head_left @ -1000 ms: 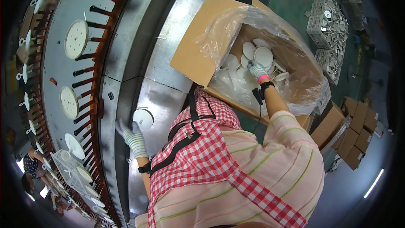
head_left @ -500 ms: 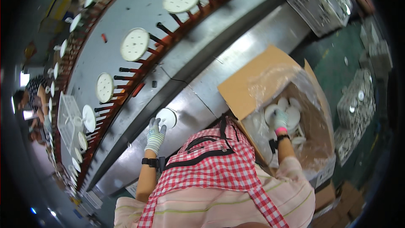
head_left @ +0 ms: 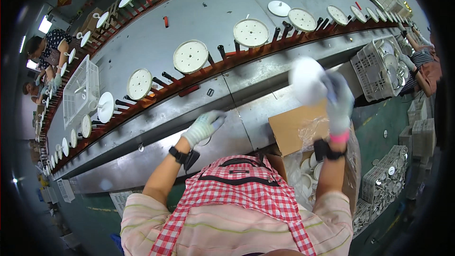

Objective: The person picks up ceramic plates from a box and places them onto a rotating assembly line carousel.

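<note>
My right hand (head_left: 339,103), in a pale work glove with a pink cuff, grips a round white disc (head_left: 305,79) by its right side. Both are smeared by motion, above the flap of an open cardboard box (head_left: 299,125). More white discs (head_left: 307,178) lie inside its clear plastic liner. Over the steel ledge (head_left: 256,119), my gloved left hand (head_left: 204,128) has its fingers bunched together, pointing right. A thin curved rim (head_left: 206,141) shows just below it; what the fingers hold, if anything, is hidden.
Beyond the ledge, a grey table (head_left: 189,23) is edged with red pegs carrying white holed discs (head_left: 190,57). A white crate (head_left: 81,90) stands at left. Another crate (head_left: 374,78) full of discs is at right, beside a co-worker (head_left: 422,66). Two people (head_left: 50,52) work far left.
My right hand has come up out of the box with a white disc. My left hand has moved right and up, now covering most of the spot by the ledge disc. The view has turned.
</note>
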Action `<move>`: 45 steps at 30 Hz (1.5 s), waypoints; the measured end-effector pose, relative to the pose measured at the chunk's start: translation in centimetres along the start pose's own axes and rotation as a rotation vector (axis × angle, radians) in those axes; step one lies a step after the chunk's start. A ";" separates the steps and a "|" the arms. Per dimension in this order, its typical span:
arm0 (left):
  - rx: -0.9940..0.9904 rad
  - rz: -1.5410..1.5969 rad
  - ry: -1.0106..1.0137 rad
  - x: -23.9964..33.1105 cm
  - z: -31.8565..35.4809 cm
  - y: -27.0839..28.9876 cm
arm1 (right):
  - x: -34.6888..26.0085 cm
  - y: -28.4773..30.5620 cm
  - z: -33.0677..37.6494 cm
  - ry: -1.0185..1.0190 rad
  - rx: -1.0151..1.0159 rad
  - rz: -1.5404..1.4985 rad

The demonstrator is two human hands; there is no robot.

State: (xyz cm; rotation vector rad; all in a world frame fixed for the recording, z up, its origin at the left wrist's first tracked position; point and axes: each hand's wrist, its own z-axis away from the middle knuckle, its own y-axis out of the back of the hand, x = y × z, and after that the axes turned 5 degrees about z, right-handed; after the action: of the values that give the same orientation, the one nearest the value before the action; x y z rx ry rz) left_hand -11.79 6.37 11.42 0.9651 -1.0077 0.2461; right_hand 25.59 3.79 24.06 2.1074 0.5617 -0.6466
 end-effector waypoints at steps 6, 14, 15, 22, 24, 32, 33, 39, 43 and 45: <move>0.606 0.104 -0.180 2.3 -1.3 12.5 | -13.0 -22.4 -7.7 0.393 -0.208 0.239; 0.527 0.243 0.424 -4.9 -6.4 22.3 | -21.6 -32.2 -3.6 0.326 -0.499 0.063; 0.487 0.307 0.573 -4.7 -6.3 22.3 | -20.3 -33.1 -3.2 0.260 -0.546 -0.129; 0.647 0.008 0.287 -16.5 -11.1 21.9 | -19.9 -41.7 -8.2 -0.104 -0.709 0.017; 0.741 0.268 0.281 -21.0 -13.2 22.0 | -19.6 -42.7 -9.8 -0.083 -0.802 0.234; 0.596 0.002 -0.113 -22.4 -5.2 19.4 | -12.7 -34.5 0.2 0.320 -0.515 -0.032; 0.766 0.298 0.053 -22.7 -5.2 19.0 | -11.3 -31.1 2.6 0.021 -0.532 -0.315; 0.889 -0.047 0.204 -18.0 -3.9 15.4 | 6.7 -12.1 17.8 -0.040 -0.198 -0.370; 1.033 -0.560 0.220 -11.2 -3.0 9.1 | 20.6 -0.9 29.7 -0.802 0.104 0.075; 1.127 -0.577 0.168 -9.1 -2.1 6.5 | 24.8 0.9 34.6 -0.863 0.107 0.420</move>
State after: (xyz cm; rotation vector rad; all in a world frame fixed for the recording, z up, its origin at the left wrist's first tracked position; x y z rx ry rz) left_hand -19.27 13.98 7.48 2.1599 -0.3304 0.4082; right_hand 36.69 -21.17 -8.64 1.7237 -0.3892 -1.2332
